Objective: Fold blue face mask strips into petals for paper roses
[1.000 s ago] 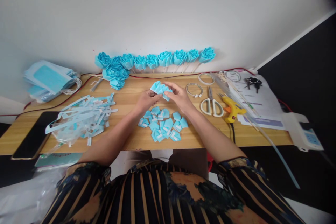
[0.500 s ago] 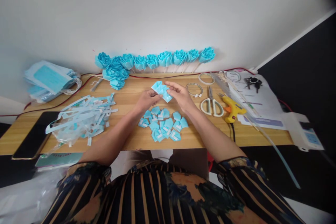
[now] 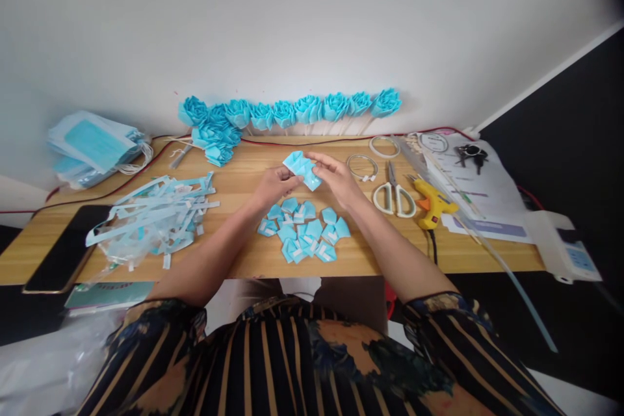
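Note:
Between my two hands is a light blue piece of folded fabric (image 3: 301,166), raised above the middle of the wooden table. My left hand (image 3: 273,187) pinches its left lower edge, thumb on the near side. At its right end, the thumb and fingers of my right hand (image 3: 336,179) close on the same piece. Several folded blue petals (image 3: 298,234), some with white strips on them, lie on the table just below my hands. Blue fabric flowers (image 3: 308,109) on pale sticks stand in a row against the wall beyond.
To the right lie scissors (image 3: 392,197), a yellow glue gun (image 3: 433,205), wire coils (image 3: 361,167), keys (image 3: 472,155), papers (image 3: 492,175) and a white power strip (image 3: 560,247). On the left are cut strips (image 3: 156,214), stacked face masks (image 3: 95,140) and a phone (image 3: 65,250).
Everything in view has shifted very slightly to the right. Both hands keep the same grip on the folded blue fabric, which looks almost unchanged.

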{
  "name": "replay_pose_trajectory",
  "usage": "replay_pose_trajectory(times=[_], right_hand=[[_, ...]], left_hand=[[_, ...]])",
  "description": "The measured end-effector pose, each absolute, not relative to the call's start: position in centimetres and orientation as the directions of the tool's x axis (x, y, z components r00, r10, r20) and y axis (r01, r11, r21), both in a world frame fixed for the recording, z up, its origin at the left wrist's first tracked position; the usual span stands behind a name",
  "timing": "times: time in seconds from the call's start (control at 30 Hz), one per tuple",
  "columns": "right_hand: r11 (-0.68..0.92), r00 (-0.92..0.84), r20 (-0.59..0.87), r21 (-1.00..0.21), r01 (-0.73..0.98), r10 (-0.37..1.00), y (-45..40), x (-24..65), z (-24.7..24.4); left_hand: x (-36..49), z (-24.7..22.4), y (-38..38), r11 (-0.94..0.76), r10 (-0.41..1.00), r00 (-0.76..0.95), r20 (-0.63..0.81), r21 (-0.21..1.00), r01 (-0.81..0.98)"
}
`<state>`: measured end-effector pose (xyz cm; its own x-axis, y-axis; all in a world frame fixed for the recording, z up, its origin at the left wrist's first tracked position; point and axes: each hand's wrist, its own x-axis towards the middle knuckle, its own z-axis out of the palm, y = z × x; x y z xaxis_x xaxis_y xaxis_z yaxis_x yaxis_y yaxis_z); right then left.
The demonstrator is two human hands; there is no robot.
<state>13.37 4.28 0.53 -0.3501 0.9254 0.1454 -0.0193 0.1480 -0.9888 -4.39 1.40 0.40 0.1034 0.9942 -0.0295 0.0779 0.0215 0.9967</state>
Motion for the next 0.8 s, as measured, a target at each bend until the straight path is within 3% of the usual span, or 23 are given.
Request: replay_pose_trajectory(times=[0.37, 0.8], right_hand=[[0.140, -0.360, 0.131, -0.990, 0.000, 0.924, 4.1, 13.2, 0.3], [0.116, -0.346, 0.125, -0.992, -0.047, 0.930, 4.2, 13.2, 0.3]], left_hand=[[-4.1, 0.8, 0.9, 0.047, 0.983, 0.170, -0.068, 0.991, 0.123], [-4.5, 0.2, 1.4, 0.042, 0.992, 0.119, -0.050, 0.997, 0.070]])
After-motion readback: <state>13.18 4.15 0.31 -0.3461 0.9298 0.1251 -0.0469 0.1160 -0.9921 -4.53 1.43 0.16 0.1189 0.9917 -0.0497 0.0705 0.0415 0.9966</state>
